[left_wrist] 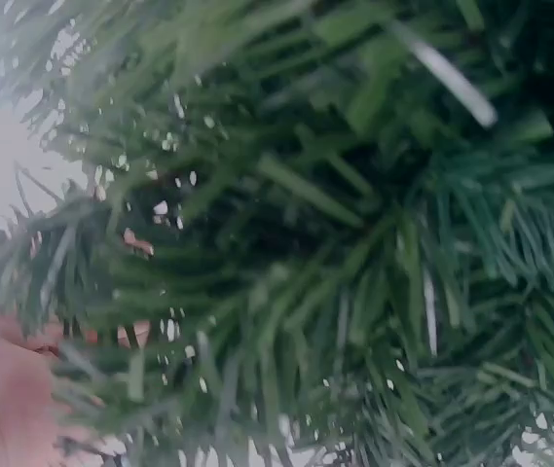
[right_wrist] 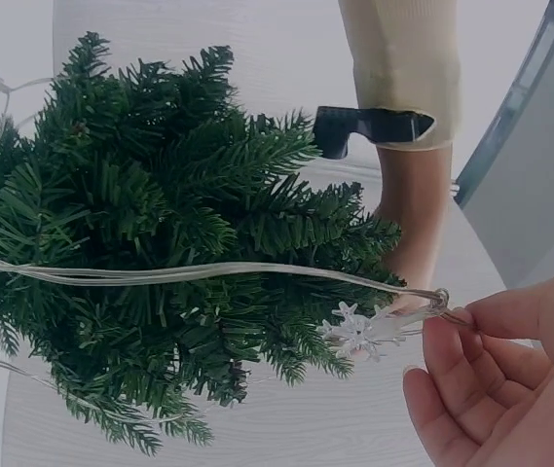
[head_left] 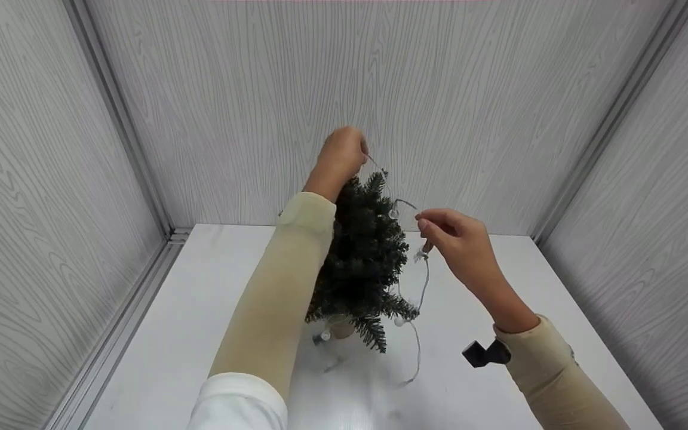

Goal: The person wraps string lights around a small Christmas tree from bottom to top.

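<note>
A small artificial Christmas tree (head_left: 363, 257) stands on the white table. A string of lights (right_wrist: 199, 272) with clear wire and snowflake-shaped pieces (right_wrist: 359, 331) runs along its right side and hangs down to the tabletop. My right hand (head_left: 460, 242) is right of the tree and pinches the wire between thumb and forefinger. Behind the treetop, my left hand (head_left: 344, 156) has its fingers curled, and a stretch of the wire leads out from them. Green needles fill most of the left wrist view and hide nearly all of that hand.
The white table (head_left: 469, 388) is enclosed by a grey wood-grain back wall (head_left: 439, 89) and side walls. Loose wire with a round bulb (head_left: 325, 335) lies by the tree's base. A black wrist mount (head_left: 486, 353) sticks out from the right sleeve.
</note>
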`<state>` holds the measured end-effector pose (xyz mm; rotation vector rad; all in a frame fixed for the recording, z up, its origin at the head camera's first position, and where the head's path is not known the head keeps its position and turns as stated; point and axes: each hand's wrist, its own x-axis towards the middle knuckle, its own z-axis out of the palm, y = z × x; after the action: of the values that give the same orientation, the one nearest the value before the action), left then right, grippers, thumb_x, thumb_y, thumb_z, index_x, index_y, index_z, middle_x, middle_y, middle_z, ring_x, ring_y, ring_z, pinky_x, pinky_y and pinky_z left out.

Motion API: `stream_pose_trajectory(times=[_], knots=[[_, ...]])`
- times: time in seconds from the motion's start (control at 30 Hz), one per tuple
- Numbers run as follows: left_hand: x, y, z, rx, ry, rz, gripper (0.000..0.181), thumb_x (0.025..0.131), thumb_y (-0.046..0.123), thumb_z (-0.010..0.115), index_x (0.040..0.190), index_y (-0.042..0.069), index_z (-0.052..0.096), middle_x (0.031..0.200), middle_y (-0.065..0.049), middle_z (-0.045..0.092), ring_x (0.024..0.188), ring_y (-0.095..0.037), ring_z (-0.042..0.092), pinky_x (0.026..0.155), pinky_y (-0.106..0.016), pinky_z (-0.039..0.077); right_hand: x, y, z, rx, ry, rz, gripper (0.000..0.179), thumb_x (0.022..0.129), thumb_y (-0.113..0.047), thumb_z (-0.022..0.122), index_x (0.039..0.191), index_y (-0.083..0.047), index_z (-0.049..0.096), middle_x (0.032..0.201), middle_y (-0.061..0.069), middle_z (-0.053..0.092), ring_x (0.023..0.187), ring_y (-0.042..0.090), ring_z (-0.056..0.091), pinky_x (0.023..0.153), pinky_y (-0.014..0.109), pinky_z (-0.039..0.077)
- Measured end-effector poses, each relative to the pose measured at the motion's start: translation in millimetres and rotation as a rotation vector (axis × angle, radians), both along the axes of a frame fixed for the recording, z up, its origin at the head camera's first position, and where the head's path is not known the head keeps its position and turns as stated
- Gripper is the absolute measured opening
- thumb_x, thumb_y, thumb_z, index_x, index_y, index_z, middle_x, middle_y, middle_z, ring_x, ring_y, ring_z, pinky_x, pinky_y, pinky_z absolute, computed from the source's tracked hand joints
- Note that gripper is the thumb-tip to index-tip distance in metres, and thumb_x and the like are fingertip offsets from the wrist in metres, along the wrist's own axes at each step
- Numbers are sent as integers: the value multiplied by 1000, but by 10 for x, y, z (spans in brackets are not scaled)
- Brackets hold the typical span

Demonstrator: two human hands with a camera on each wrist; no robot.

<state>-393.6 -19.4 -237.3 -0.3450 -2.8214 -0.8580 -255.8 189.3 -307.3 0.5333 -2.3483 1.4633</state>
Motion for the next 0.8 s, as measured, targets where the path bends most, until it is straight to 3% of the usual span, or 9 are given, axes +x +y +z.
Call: stream_pose_trajectory(times=[0.27, 0.4, 0.63, 0.8], knots=[[34, -128, 36, 24, -106, -53, 25, 92, 18, 66, 116, 12, 70, 122, -3, 63, 105, -19, 61, 85, -34, 51, -99, -47, 14, -76, -25, 37, 22, 93, -17, 64, 109, -2, 69, 91, 8, 67, 69, 20, 65, 66, 26, 51], [116, -141, 67, 25, -107, -103, 28, 93, 21, 64, 120, 13, 67, 125, -4, 61, 108, -20, 59, 87, -34, 50, -119, -45, 11, -127, -9, 58, 24, 92, -20, 65, 108, -2, 69, 91, 9, 66, 70, 25, 65, 68, 29, 54], [433, -34, 129, 20, -32, -223, 27, 94, 26, 62, 120, 18, 67, 118, 1, 65, 105, -14, 61, 87, -31, 49, -158, -18, 19, -158, 15, 59, 26, 93, -23, 65, 108, -2, 69, 91, 9, 66, 69, 22, 63, 70, 31, 54], [689, 79, 64, -68, 29, -278, 27, 94, 28, 63, 120, 23, 67, 112, 5, 68, 98, -10, 62, 85, -32, 48, -151, -17, 58, -171, 26, 49, 28, 93, -26, 64, 109, -4, 69, 88, 11, 64, 69, 22, 63, 71, 32, 54]])
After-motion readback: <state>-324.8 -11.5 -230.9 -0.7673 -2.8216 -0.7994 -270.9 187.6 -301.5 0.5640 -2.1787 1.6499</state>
